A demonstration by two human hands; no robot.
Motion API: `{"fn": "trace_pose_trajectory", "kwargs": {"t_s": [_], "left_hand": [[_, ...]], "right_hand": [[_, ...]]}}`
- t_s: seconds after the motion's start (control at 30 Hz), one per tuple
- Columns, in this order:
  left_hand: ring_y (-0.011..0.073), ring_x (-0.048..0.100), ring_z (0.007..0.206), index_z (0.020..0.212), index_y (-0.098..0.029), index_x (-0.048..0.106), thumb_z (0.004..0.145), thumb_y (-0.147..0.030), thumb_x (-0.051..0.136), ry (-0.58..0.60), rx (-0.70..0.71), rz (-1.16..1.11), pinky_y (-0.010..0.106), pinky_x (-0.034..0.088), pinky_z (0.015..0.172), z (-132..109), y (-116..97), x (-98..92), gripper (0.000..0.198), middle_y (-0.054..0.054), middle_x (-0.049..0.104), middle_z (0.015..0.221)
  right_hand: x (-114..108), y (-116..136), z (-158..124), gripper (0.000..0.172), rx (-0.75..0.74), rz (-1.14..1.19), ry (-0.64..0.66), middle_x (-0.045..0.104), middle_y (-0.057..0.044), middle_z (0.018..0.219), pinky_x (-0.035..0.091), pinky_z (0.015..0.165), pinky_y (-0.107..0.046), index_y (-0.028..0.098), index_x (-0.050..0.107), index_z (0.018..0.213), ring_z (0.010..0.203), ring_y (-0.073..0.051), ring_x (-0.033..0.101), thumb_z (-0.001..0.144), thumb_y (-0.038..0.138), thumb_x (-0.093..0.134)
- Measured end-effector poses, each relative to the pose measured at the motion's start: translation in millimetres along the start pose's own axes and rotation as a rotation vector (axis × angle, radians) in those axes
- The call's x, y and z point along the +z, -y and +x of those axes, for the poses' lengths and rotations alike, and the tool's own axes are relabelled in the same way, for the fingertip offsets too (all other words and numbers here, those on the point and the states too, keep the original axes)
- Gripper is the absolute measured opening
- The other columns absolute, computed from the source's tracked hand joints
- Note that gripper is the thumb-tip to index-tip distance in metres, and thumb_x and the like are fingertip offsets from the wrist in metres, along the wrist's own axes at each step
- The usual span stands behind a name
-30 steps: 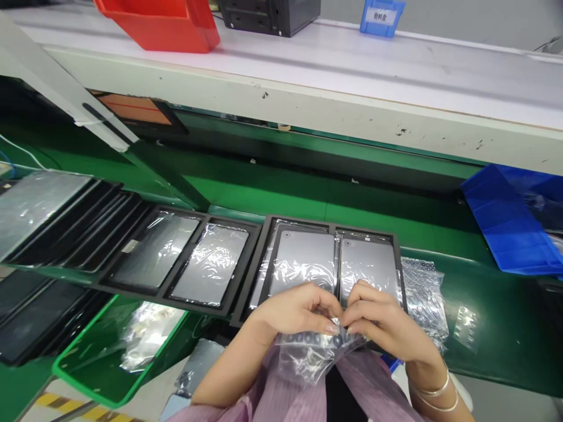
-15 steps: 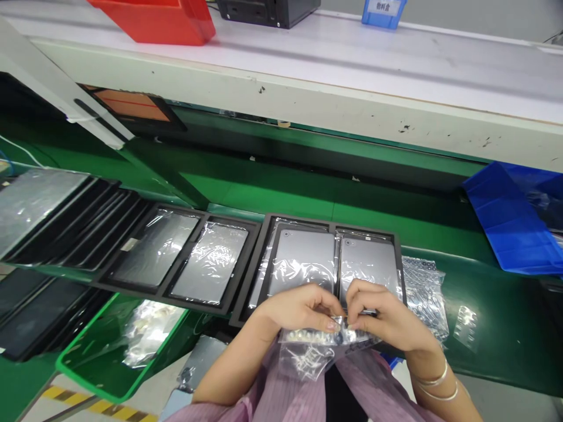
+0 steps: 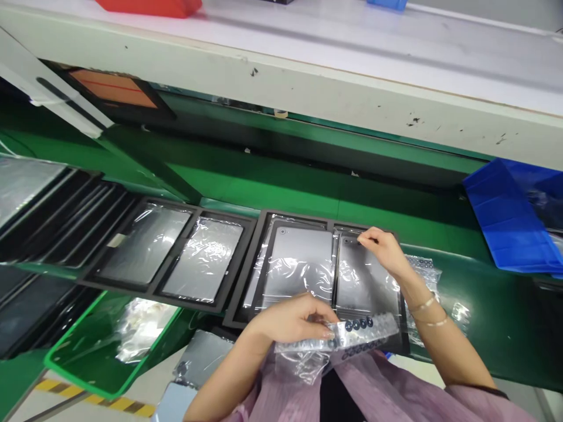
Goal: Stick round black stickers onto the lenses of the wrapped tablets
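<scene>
Nearest, toward 6 o'clock: one left hand [image 3: 294, 319], grip closed, thumb over fingers, on a clear plastic strip [image 3: 378, 329] bearing black rings [image 3: 359, 323]; strip long axis about 9 to 3 o'clock, free end toward 3, in front of a lilac garment [image 3: 281, 398]. Next, at about 2 o'clock from that hand: one grey tablet [image 3: 363, 278] under film, in the right-hand compartment of a black tray [image 3: 246, 278]; long axis roughly 12 to 6. Its twin, the other tablet [image 3: 301, 258], lies at 9 o'clock of it. At the first tablet's far end: one right hand [image 3: 382, 252], the nearer of the two to that end, grip drawn to a narrow pinch, tablet body lying toward 6 o'clock from the fingertips; contact, and any small part held, cannot be told. Further strips [image 3: 426, 265] at 3 o'clock, on the green surface [image 3: 488, 310]. Difference, half a second on: both hands were together at the strip; now the left alone has it, the right having gone out to 1 o'clock, leaving the rings exposed. Farthest, at 11 o'clock: a red bin [image 3: 149, 6], more cropped than before.
</scene>
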State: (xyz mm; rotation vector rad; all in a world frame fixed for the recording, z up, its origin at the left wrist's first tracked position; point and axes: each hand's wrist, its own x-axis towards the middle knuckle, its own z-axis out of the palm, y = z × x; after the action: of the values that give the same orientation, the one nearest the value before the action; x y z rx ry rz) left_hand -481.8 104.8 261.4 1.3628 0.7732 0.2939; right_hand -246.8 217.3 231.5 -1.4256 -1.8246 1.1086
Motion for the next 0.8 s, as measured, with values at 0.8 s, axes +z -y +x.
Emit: {"fn": "trace_pose_trajectory", "kwargs": {"t_s": [0.8], "left_hand": [[0.0155,0.063,0.069,0.094,-0.010,0.070,0.083,-0.025,0.059,0.044,0.139,0.074,0.025,0.047,0.064,8,4,-5.1,0.021,0.009,0.071,0.081]], "right_hand": [[37,-43,26,0.017,-0.040,-0.215,-0.023,0.062,-0.003,0.079,0.038,0.070,-0.029,0.019,0.065,0.072,0.073,-0.017,0.056,0.082,0.026,0.053]]}}
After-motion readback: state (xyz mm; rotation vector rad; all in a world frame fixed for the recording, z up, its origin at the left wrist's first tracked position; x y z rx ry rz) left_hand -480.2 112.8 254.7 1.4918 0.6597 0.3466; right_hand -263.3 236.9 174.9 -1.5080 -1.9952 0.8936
